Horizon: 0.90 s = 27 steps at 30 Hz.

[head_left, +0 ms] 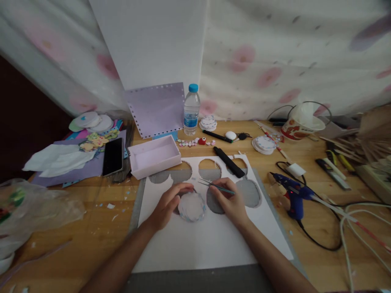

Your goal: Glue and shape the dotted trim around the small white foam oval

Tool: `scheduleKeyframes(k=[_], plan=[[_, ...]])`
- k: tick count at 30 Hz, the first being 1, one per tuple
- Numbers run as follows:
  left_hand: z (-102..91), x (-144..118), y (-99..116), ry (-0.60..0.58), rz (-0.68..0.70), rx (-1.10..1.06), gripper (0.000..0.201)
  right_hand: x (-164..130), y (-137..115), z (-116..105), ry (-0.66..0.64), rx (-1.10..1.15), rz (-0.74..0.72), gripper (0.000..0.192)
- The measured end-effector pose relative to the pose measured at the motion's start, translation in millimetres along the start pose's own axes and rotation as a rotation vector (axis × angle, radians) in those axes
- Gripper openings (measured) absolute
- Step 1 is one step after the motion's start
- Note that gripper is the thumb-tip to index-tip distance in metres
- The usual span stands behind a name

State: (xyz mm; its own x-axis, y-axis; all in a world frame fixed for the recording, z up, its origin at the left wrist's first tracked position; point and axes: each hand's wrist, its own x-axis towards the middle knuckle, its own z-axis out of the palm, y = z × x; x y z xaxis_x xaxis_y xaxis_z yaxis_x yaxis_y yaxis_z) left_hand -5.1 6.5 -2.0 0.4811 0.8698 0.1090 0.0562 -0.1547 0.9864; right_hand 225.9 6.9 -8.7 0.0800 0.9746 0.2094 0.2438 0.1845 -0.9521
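Observation:
Between my hands is a round white paper disc (192, 206) with a scalloped edge marked in pale blue. My left hand (167, 203) has its thumb and fingers closed on the disc's upper left edge. A pair of tweezers (221, 188) is pinched in my right hand (229, 201), tips pointing left above the disc. Beneath both hands lies a white sheet (195, 252) with several round holes cut in it, on a grey cutting mat (183, 280).
Beyond the sheet stand a pink open box (155, 156) and a water bottle (191, 110). A black marker-like stick (228, 162) lies across the sheet's far edge. To the right are a blue glue gun (295, 195) with cords and a utility knife (332, 174). A phone (113, 156) lies left.

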Motion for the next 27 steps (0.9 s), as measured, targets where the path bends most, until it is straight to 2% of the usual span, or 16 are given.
scheduleKeyframes(k=[5,12,19,27], plan=[[1.6,1,-2,-0.029,-0.090,-0.129,0.055,1,4,1,0.039,-0.074,-0.105,0.012],[6.8,5,2,0.157,-0.135,-0.006,0.040,0,8,5,0.047,-0.102,-0.013,0.018],[9.5,7,-1,0.098,-0.105,0.091,0.034,-2,8,8,0.077,-0.133,0.009,0.019],[8.8,8,-2,0.107,-0.109,0.106,0.033,1,8,11,0.061,-0.138,-0.013,0.018]])
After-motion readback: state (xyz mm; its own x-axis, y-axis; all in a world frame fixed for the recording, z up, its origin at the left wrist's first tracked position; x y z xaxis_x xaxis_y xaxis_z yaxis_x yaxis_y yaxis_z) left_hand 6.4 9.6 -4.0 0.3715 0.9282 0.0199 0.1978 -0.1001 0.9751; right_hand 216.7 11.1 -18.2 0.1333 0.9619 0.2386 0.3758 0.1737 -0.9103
